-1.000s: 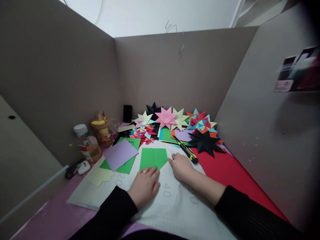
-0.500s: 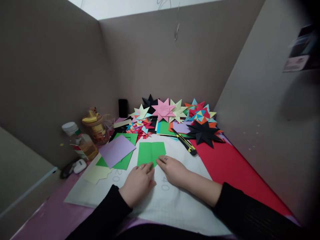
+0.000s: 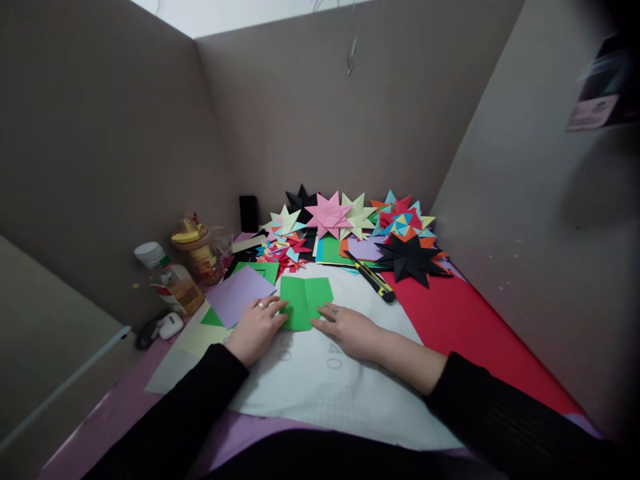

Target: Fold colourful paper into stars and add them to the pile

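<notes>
Both hands have slid to the near corners of the green paper (image 3: 305, 301) since a second ago, when they lay below it. Left hand (image 3: 257, 328) rests flat at its left edge, fingers spread and lightly touching, clamped on nothing; right hand (image 3: 350, 329) presses fingertips onto the lower right edge, open too. One centre crease shows, so folding looks barely begun, most of it ahead. Green paper lies flat on the white mat (image 3: 325, 387), between the hands, purple sheet (image 3: 237, 293) just beside; finished paper stars (image 3: 350, 223) well behind.
</notes>
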Motion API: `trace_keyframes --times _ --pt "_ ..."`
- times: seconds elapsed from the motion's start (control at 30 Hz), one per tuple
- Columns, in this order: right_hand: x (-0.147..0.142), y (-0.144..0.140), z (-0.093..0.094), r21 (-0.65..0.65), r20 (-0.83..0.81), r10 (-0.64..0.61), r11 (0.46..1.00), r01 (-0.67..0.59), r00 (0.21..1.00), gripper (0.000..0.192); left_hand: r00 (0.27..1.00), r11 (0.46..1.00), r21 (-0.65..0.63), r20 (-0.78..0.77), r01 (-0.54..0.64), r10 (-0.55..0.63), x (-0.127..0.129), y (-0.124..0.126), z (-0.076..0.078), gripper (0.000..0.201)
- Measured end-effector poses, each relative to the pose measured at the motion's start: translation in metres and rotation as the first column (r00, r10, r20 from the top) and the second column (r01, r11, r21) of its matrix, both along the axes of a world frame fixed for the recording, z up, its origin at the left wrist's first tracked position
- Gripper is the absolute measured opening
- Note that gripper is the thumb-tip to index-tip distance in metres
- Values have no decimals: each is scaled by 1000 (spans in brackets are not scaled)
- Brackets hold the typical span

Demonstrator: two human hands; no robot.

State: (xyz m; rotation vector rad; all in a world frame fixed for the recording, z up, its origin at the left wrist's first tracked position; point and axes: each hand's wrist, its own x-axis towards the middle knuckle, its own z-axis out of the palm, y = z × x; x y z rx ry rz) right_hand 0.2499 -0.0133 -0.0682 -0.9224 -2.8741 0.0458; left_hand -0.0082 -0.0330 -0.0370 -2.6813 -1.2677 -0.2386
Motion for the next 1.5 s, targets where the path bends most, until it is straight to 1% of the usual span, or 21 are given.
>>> trace_keyframes --times 0.1,0.17,0.27,0.37,0.5,0.67,0.77,0.9,0.97,1.17,1.4,1.5 --pt "3 3 0 -2 0 50 999 -50 999 42 991 986 -113 56 124 -119 2 14 3 18" --pt "5 4 2 -22 7 84 996 -84 996 42 980 961 -217 139 170 -142 1 22 4 16" --pt "7 4 6 -34 -3 105 994 -105 994 40 971 917 -370 230 152 -69 1 35 5 19" --pt "7 3 10 26 -34 149 989 -148 988 35 972 895 -439 232 82 25 6 48 4 23" --pt "5 5 12 92 -93 244 968 -235 965 31 975 889 -453 216 60 45 20 63 2 22" --pt "5 6 11 92 -115 265 962 -256 957 30 978 899 -437 186 -2 93 30 73 -9 23" --pt "6 6 5 34 -160 233 973 -230 959 31 978 913 -409 180 -19 101 30 74 -15 25" --pt "3 3 -2 -55 -260 94 992 -112 961 39 972 915 -403 212 -3 97 29 73 -16 23" --pt "2 2 -3 -68 -253 77 993 -97 965 40 971 913 -408 213 -10 106 29 73 -16 21" --pt "0 3 0 -38 -191 143 987 -153 971 34 968 902 -432 216 -20 125 29 75 -17 21" --pt "-1 3 6 -22 -145 165 985 -170 976 34 974 911 -410 187 -38 125 30 74 -16 23" --pt "-1 3 6 -1 -142 180 983 -182 973 36 977 919 -392 175 -45 122 30 74 -17 23"
